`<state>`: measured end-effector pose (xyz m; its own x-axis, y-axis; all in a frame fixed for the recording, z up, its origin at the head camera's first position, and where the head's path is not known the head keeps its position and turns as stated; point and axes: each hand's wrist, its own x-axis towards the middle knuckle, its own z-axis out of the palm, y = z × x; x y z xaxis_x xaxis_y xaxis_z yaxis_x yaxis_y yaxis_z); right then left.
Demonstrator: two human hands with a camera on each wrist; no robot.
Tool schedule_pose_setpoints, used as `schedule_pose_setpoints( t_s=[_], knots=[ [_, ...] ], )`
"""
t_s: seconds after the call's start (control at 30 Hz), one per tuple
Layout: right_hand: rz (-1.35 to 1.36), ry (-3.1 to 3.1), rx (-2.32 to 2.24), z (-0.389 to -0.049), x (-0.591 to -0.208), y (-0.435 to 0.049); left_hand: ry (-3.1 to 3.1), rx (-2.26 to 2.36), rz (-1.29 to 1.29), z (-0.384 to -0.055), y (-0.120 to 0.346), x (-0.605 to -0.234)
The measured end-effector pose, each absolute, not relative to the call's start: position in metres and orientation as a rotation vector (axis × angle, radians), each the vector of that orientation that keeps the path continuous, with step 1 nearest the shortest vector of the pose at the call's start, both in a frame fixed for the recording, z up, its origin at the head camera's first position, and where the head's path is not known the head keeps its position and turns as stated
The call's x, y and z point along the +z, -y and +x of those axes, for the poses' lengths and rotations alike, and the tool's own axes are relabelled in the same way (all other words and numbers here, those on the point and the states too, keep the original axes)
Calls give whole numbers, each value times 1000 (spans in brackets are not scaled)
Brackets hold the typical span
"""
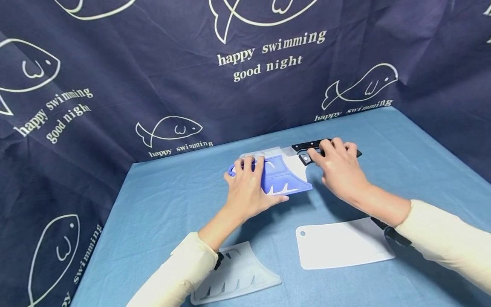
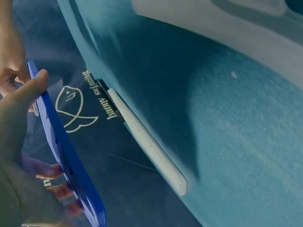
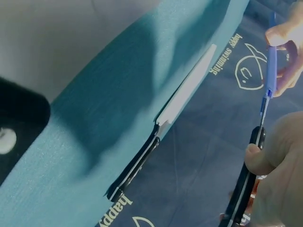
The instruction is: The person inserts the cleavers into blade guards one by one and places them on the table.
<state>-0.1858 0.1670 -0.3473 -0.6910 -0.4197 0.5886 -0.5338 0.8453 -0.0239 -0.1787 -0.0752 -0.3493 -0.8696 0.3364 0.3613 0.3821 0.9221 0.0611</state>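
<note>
My left hand [image 1: 245, 187] holds a blue blade cover [image 1: 285, 177] above the table, thumb along its near edge and fingers over the far side. The cover sits over the blade of a knife, whose bare part [image 1: 298, 165] shows at its right. My right hand [image 1: 341, 170] grips that knife's black handle [image 3: 244, 189]. Behind it on the table lies a second knife with a black riveted handle [image 1: 307, 146], its blade in a pale cover [image 3: 187, 94]. How far the held blade reaches inside the blue cover is hidden.
A pale grey blade cover [image 1: 238, 277] lies at the front, below the left forearm. Right of it lies a white flat rectangular piece [image 1: 341, 243] with a corner hole; its right end is partly under the right forearm. A dark fish-print cloth [image 1: 268, 98] hangs behind the blue table [image 1: 161, 204].
</note>
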Motion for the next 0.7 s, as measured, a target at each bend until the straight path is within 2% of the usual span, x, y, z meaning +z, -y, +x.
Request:
schedule_pose_setpoints(
  t_s=[0.7],
  knots=[
    [672,2573,273,-191,-354,-171,2828,-181,-497,-186,67,-363]
  ],
)
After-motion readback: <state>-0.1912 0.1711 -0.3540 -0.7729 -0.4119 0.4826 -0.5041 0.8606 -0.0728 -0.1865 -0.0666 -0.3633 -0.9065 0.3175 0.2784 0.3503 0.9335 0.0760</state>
